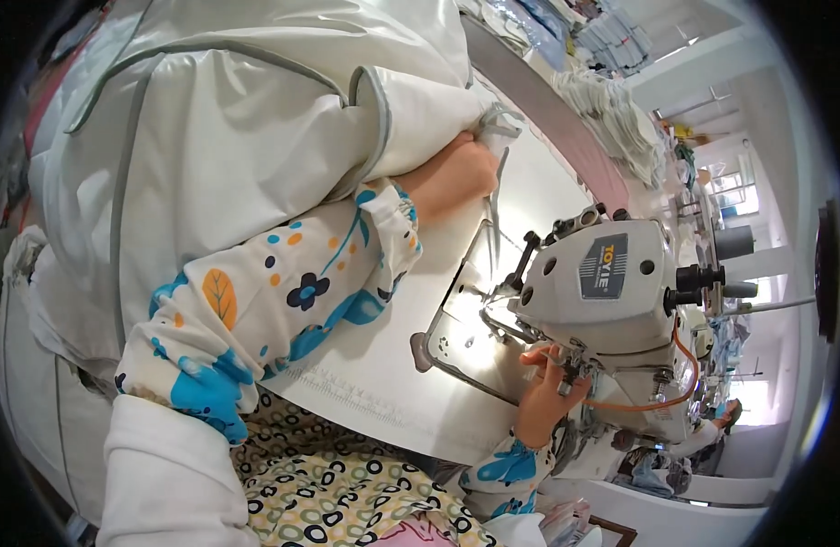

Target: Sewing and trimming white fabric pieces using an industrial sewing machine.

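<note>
A glossy white fabric piece with grey piping [228, 146] fills the left and upper left, heaped in broad folds and lying partly over the white surface [393, 365]. At the right of that surface stands a pale sewing machine [566, 310], its needle area brightly lit; a pile of pale cloth [611, 123] lies beyond. Floral oversleeves [279, 283] cover both forearms (blue and orange motifs on white). The left hand [456, 178] is curled narrow beside the fabric's edge, fingertips hidden, so I cannot tell what it grips. The right hand [548, 392] is bent close against the machine's lower metal fittings; whether it pinches one is unclear. A thin grey strip [495, 219] runs from beside the left hand toward the needle area.
</note>
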The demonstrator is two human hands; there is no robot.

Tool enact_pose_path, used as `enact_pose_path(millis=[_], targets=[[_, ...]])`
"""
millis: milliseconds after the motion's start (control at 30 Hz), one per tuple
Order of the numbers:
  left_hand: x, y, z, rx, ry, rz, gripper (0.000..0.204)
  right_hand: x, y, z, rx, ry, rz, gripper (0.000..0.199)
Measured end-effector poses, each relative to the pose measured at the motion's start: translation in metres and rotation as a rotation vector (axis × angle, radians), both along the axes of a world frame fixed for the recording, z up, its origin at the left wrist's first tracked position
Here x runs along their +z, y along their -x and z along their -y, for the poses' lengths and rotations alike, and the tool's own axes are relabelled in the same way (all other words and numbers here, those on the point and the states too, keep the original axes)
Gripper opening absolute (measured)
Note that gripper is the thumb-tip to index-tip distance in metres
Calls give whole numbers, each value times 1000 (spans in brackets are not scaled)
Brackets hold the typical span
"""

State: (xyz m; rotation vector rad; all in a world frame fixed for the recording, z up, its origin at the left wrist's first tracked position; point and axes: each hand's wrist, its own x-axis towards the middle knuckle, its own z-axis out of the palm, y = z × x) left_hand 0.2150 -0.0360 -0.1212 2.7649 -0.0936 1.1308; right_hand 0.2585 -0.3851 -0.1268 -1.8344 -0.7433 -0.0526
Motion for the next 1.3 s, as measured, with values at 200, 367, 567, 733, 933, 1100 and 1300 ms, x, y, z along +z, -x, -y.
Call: enact_pose_path(millis=[200, 367, 567, 733, 933, 1100, 1300], targets=[[-4, -16, -18, 105, 4, -45, 4, 7, -1, 2, 107, 63, 11, 25], [-6, -24, -40, 262, 10, -114, 4, -5, -7, 12, 64, 273, 509, 23], [11, -11, -39, 225, 132, -215, 15, -7, -5, 19, -110, 524, 631, 14], [20, 11, 5, -158, -177, -30, 35, 4, 3, 3, -22, 58, -60, 15], [20, 12, 26, -434, -33, -229, 33, 23, 4, -11, 157, 132, 8, 20], [19, 14, 25, -448, 25, -361, 27, 31, 3, -16, 158, 112, -69, 21], [20, 18, 27, -518, 23, -191, 15, 19, 1, -15, 150, -3, -158, 19]])
